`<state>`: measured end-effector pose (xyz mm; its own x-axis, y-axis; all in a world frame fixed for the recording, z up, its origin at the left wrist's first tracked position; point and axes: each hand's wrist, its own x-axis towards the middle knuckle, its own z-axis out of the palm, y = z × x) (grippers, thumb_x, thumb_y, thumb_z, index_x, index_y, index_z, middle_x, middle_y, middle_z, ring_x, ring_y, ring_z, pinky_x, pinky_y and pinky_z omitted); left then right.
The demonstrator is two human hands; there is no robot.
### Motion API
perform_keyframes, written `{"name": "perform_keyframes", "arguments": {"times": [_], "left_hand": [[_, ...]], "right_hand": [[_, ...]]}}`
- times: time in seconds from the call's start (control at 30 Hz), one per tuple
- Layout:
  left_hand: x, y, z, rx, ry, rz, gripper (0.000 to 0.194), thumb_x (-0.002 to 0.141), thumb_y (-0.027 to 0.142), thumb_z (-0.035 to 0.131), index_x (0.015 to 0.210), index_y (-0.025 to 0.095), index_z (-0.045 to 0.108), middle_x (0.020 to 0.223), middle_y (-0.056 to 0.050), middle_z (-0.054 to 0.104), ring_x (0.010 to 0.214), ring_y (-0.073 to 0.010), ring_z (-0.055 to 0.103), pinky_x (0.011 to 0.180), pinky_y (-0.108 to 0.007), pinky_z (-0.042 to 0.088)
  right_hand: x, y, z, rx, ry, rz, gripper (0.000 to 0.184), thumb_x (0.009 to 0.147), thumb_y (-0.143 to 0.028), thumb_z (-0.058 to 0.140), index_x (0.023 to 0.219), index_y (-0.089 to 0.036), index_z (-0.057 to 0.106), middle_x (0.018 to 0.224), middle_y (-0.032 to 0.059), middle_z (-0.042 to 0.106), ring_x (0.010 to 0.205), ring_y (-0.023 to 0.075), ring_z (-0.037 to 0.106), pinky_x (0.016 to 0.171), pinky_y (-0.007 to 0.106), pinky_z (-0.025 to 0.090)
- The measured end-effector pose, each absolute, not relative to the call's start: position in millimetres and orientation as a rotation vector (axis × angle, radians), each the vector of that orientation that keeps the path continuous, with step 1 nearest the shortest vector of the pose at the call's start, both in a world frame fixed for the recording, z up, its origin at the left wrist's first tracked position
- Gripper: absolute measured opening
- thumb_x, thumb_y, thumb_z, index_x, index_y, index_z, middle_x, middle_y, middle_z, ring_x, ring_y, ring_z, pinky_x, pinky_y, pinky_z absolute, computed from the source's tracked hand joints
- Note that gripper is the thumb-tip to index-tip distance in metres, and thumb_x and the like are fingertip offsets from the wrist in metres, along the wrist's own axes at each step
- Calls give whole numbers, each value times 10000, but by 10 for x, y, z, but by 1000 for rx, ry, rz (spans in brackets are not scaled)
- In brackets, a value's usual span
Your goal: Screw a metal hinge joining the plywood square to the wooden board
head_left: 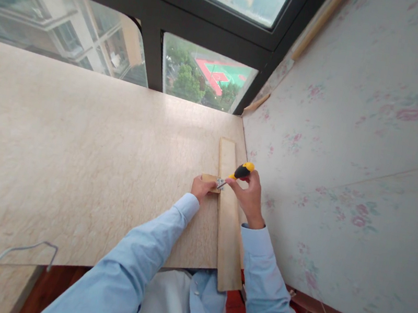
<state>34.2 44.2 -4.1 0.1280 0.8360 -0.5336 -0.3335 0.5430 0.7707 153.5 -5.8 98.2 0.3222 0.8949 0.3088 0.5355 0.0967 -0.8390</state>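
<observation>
My right hand [250, 197] grips a yellow and black screwdriver [244, 170], its shaft slanting down to the left. The tip meets a small metal hinge [220, 183] where two pieces of wood come together. A long wooden board [229, 234] runs away from me and sticks out past the near edge of the surface. Against its left side lies a short wooden block [208, 178]. My left hand [202, 189] is closed on that block, close beside the hinge. Any screw under the tip is too small to make out.
The marble-patterned sill [93, 159] spreads to the left. A wall with floral paper [346, 189] rises close on the right. Dark-framed windows [214, 25] stand at the back. A grey cable [12, 248] lies at the front left.
</observation>
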Motion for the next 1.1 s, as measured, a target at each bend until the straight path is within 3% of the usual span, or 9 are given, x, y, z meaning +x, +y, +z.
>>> {"name": "perform_keyframes", "arguments": {"times": [0.2, 0.33, 0.5, 0.7, 0.8, 0.93, 1.0, 1.1], "left_hand": [[346, 448, -60, 538, 1114, 892, 226, 566, 77, 724, 753, 155, 622, 701, -2, 678, 607, -151, 644, 554, -248, 515], [349, 447, -57, 539, 1124, 892, 230, 564, 66, 716, 754, 165, 631, 714, -1, 684, 639, -154, 653, 582, -250, 521], [339, 437, -68, 543, 1120, 903, 255, 558, 82, 733, 785, 162, 649, 742, -5, 694, 681, -167, 668, 615, -250, 528], [342, 452, -85, 529, 1084, 879, 246, 563, 84, 730, 775, 160, 632, 739, -12, 694, 655, -164, 662, 610, -264, 536], [348, 457, -74, 525, 1085, 872, 239, 564, 78, 727, 760, 165, 621, 726, -4, 688, 642, -159, 655, 587, -259, 530], [347, 449, -52, 533, 1117, 889, 245, 561, 75, 727, 758, 171, 618, 714, 5, 680, 644, -162, 652, 561, -248, 516], [344, 443, -47, 540, 1133, 895, 254, 556, 82, 736, 766, 173, 624, 718, 7, 681, 654, -163, 654, 564, -244, 512], [342, 439, -47, 534, 1122, 895, 251, 554, 86, 738, 764, 171, 630, 724, 3, 684, 659, -163, 656, 582, -247, 517]], "right_hand": [[1529, -44, 975, -1243, -1186, 881, 491, 759, -406, 733, 1170, -277, 499, 1293, 72, 588, 1204, 219, 563, 1021, 418, 472], [1546, -26, 965, -1318, -1205, 832, 514, 754, -429, 735, 1184, -264, 508, 1169, 70, 649, 1085, 225, 630, 955, 422, 516], [1546, -7, 946, -1570, -1301, 434, 647, 636, -432, 828, 1187, -228, 555, 1190, 92, 607, 1083, 259, 589, 991, 466, 470], [1547, -45, 974, -1303, -1214, 797, 574, 733, -392, 768, 1224, -293, 488, 1285, 65, 575, 1240, 214, 536, 1083, 411, 405], [1575, -65, 993, -1255, -1190, 932, 554, 761, -391, 744, 1239, -300, 480, 1267, 62, 603, 1199, 212, 575, 1039, 410, 453], [1581, -47, 983, -1496, -1228, 655, 566, 663, -419, 815, 1137, -237, 565, 1048, 59, 666, 1001, 238, 643, 972, 460, 493], [1562, -29, 969, -1574, -1252, 469, 607, 612, -422, 845, 1116, -222, 571, 1070, 66, 647, 1028, 247, 619, 1008, 475, 462], [1539, -15, 952, -1476, -1272, 565, 628, 683, -434, 795, 1208, -249, 503, 1199, 78, 606, 1144, 230, 583, 1045, 448, 439]]}}
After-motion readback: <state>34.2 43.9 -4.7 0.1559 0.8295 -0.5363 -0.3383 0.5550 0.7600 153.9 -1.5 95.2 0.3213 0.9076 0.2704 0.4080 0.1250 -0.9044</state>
